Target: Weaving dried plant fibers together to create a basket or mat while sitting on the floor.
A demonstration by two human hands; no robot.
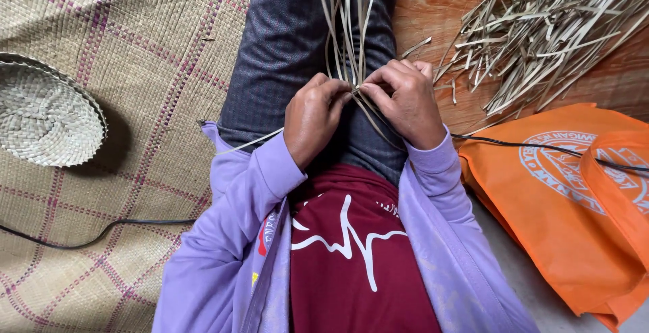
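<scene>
Over the lap: thin pale dried-leaf weaving strips [348,29], light, pliant, brittle; left hand [312,118] and right hand [405,100] fingers pinched together on them at the crossing.

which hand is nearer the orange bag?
Right. The right hand pinches the leaf strips over the lap, a short way from the orange bag. The left hand sits beyond it, farther from the bag.

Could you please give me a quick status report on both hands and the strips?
Left hand and right hand both pinched shut on the reed strips over the lap. Strips fan upward from the fingers. Loose strip pile lies apart; nothing in the way.
</scene>
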